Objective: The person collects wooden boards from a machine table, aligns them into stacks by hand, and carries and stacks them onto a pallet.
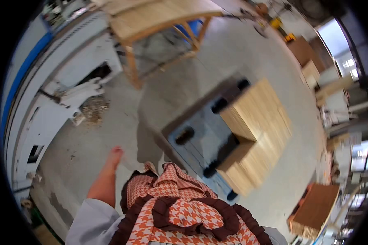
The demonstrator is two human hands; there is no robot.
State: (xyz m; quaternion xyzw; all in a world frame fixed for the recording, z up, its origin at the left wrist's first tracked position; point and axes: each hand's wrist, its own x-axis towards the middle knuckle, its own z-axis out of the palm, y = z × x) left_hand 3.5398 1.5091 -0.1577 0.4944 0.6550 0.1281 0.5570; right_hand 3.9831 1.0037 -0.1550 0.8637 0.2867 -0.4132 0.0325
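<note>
My left hand (117, 151) hangs low at my left side, above the concrete floor. It is small and smeared by motion, so its fingers cannot be made out, and nothing plainly shows in it. My right hand is out of view; only a bit of light sleeve (275, 235) shows at the lower right. In front of me and to the right is a blue pallet (193, 154) with dark rounded openings or blocks. Light wooden boards (262, 118) lie stacked on its right part, the stacks uneven in height.
A wooden table (163, 16) stands ahead, with a blue object (194, 27) beneath it. Along the left runs a long white machine (61, 106) with a blue stripe, a pile of shavings (95, 109) beside it. A brown stack (315, 208) sits at the lower right.
</note>
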